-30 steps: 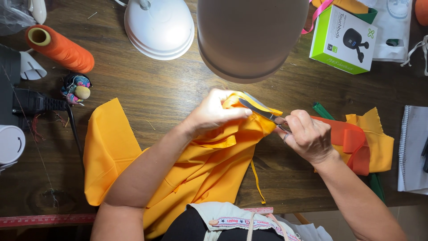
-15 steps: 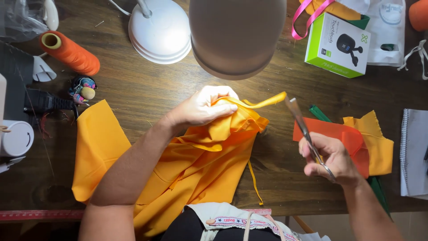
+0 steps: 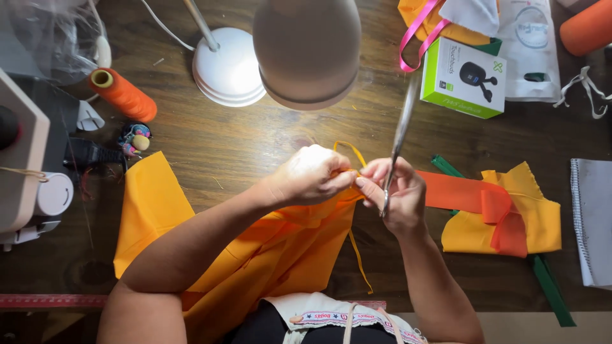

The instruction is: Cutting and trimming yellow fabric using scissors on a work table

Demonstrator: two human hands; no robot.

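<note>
A large piece of orange-yellow fabric (image 3: 153, 210) lies on the dark wooden table in front of me. My left hand (image 3: 312, 175) pinches a bunched edge of it at the middle of the view. My right hand (image 3: 398, 194) meets it fingertip to fingertip at the same spot and also holds metal scissors (image 3: 401, 127), whose blades point up and away toward the lamp. A thin orange strip (image 3: 350, 150) loops above the pinched spot and another hangs down by my right wrist.
A lamp shade (image 3: 307, 51) and its white round base (image 3: 228, 75) stand at the back. An orange thread cone (image 3: 122, 95) and a sewing machine (image 3: 22, 165) are left. Right: green-white box (image 3: 463, 78), folded orange and yellow cloth (image 3: 503, 213), notebook (image 3: 593, 223).
My right hand has come back left to the fabric, swinging the scissors up so the blades point away. Both hands now pinch the same spot of cloth.
</note>
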